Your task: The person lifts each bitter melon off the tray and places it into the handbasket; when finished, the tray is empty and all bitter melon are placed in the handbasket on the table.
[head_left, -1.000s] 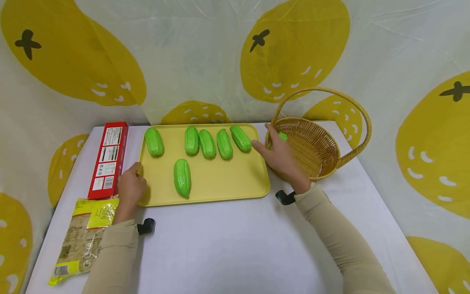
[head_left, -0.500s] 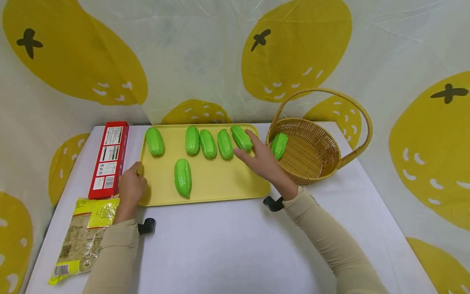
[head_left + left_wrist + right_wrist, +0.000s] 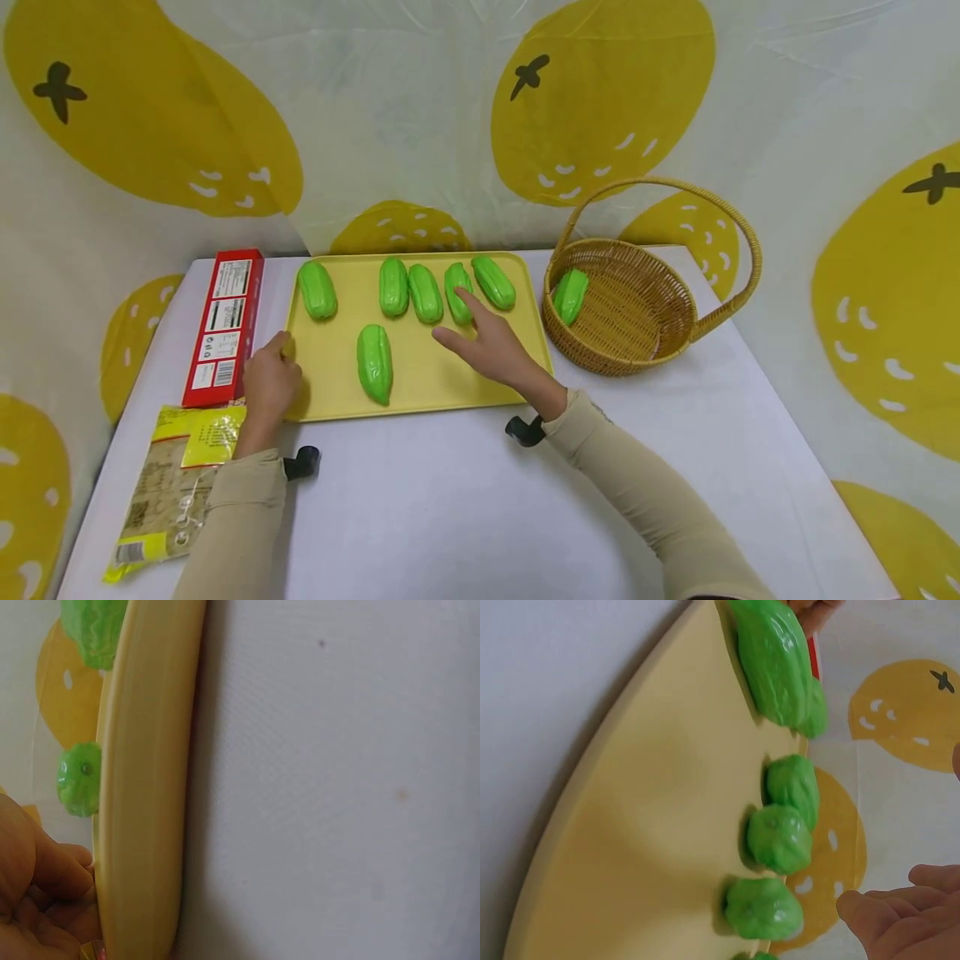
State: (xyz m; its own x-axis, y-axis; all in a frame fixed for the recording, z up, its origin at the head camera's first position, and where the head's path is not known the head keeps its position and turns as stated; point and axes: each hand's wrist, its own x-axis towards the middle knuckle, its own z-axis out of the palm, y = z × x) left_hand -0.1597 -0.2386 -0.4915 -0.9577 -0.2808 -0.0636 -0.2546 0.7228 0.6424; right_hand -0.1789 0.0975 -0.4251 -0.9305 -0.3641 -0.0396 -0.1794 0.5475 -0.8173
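Clock: centred on the tray, twelve pointing away from the person.
Sleeves: beige (image 3: 238,517) on both arms, with a black fitting at each wrist (image 3: 302,462).
Plastic packet: the printed packet (image 3: 153,512), yellow at its ends, lies on the white tablecloth (image 3: 450,517) at eight o'clock, partly under the left forearm in view.
Left hand: between eight and nine o'clock, the left hand (image 3: 272,383) grips the rim of the tray, fingers bent in.
Lone gourd: one ribbed green gourd (image 3: 374,364) lies at eight o'clock inside the tray, apart from the others.
Right hand: at three o'clock, the right hand (image 3: 495,346) is released and holds nothing, thumb and fingers spread above the tray; its fingertips cover part of a gourd behind them.
Tray: the rectangular yellow tray (image 3: 427,383) carries six gourds in all.
Red box: the long printed carton (image 3: 222,329) lies at nine o'clock, just beside the left hand.
Back gourds: a row of four (image 3: 425,294) runs from eleven to two o'clock; another gourd (image 3: 317,290) lies alone at ten.
Basket: the wicker basket (image 3: 671,304) with a tall hoop handle stands at three o'clock, one gourd (image 3: 571,297) against its inner wall on the tray side.
Backdrop: pale cloth (image 3: 390,100) printed with big yellow fruit.
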